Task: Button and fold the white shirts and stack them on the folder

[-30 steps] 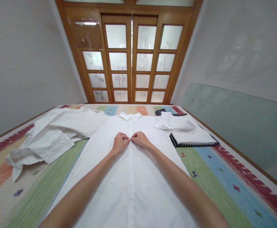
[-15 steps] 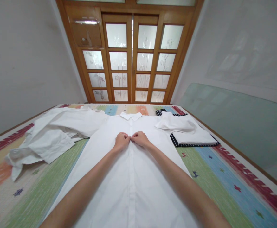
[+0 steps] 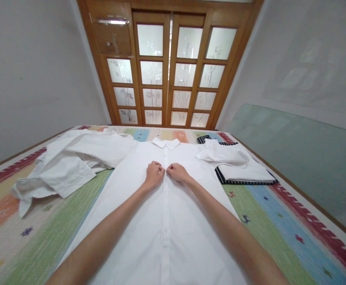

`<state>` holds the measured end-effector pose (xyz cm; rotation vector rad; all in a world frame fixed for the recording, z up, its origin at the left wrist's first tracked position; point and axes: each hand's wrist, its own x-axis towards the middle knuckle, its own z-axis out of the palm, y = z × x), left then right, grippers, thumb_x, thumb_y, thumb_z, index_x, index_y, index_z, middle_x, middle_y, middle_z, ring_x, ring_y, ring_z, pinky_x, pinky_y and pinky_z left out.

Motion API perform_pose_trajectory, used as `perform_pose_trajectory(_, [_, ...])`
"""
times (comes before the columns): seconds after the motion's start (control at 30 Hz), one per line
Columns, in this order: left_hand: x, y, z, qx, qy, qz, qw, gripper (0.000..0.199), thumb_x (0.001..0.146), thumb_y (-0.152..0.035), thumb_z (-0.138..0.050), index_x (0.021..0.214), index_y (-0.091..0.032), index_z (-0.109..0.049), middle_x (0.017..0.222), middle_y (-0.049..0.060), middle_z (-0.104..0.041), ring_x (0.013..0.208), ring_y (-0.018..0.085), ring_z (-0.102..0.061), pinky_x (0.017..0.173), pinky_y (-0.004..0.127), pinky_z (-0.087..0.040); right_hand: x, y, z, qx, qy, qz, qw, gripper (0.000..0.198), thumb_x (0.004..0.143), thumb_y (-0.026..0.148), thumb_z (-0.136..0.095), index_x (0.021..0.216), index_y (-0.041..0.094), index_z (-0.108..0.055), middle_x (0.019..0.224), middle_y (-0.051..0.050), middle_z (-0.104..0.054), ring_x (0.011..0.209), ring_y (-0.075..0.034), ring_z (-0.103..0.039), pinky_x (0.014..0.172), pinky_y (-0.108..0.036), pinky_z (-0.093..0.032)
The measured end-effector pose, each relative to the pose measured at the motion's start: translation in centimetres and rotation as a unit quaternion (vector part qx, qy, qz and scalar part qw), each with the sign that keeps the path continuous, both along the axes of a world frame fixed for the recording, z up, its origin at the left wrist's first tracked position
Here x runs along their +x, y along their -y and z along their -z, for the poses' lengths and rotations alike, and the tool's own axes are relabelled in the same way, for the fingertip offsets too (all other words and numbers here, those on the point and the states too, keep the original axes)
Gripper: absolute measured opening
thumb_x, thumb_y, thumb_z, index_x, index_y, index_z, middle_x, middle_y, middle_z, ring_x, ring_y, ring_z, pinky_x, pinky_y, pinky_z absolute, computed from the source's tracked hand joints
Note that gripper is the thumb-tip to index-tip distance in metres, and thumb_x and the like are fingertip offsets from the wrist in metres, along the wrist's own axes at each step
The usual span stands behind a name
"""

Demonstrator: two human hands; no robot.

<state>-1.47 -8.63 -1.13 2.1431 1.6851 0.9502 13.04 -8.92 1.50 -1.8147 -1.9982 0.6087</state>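
Note:
A white shirt (image 3: 140, 241) lies spread out front side up, its collar (image 3: 173, 143) at the far end. Down its middle runs the button placket (image 3: 165, 213). My left hand (image 3: 154, 174) is closed in a pinch at the left edge of the placket, on the upper chest. Just across from it, my right hand (image 3: 177, 173) pinches the shirt at the placket's right edge. The fingertips nearly meet, with a small gap between them. Any button or buttonhole there is too small or hidden to make out.
A crumpled white garment (image 3: 69, 158) lies at the left, against the shirt. Folded white cloth (image 3: 244, 172) rests on a black striped piece (image 3: 244, 182) at the right. Beneath is a colourful patterned mat (image 3: 262, 221). Wooden glazed doors (image 3: 168, 71) stand beyond.
The fingertips have drawn slightly apart at the placket, and the left hand's fingers have lifted a little. The whole view has shifted slightly; the garments lie as before.

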Motion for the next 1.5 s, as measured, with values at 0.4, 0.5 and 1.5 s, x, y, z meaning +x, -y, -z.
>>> perform_pose_trajectory(0.4, [-0.1, 0.8, 0.1, 0.048, -0.037, 0.022, 0.998, 0.013, 0.084, -0.020, -0.054, 0.075, -0.018, -0.064, 0.107, 0.010, -0.058, 0.102, 0.025, -0.053, 0.090, 0.042, -0.045, -0.4, 0.3, 0.0, 0.029, 0.081, -0.014, 0.996, 0.022, 0.087, 0.026, -0.051, 0.089, 0.018, -0.072, 0.098, -0.010, -0.073, 0.089, -0.020, -0.064, 0.067, -0.024, -0.038])
perform_pose_trajectory(0.5, [-0.2, 0.7, 0.3, 0.050, -0.038, 0.023, 0.998, 0.013, 0.085, -0.019, -0.054, 0.076, -0.018, -0.064, 0.108, 0.011, -0.058, 0.102, 0.026, -0.052, 0.090, 0.042, -0.045, -0.2, 0.4, 0.0, 0.036, 0.066, -0.008, 0.997, 0.020, 0.087, 0.023, -0.052, 0.088, 0.018, -0.071, 0.095, -0.009, -0.073, 0.087, -0.019, -0.064, 0.067, -0.024, -0.038])
perform_pose_trajectory(1.5, [-0.3, 0.4, 0.5, 0.033, -0.035, 0.026, 0.999, 0.013, 0.086, -0.022, -0.054, 0.080, -0.018, -0.064, 0.108, 0.011, -0.058, 0.104, 0.026, -0.052, 0.093, 0.042, -0.043, 1.0, 0.1, 0.7, 0.105, -0.002, -0.096, 0.990, 0.009, 0.082, 0.016, -0.058, 0.086, 0.017, -0.066, 0.085, -0.002, -0.063, 0.077, -0.013, -0.054, 0.071, -0.022, -0.037])
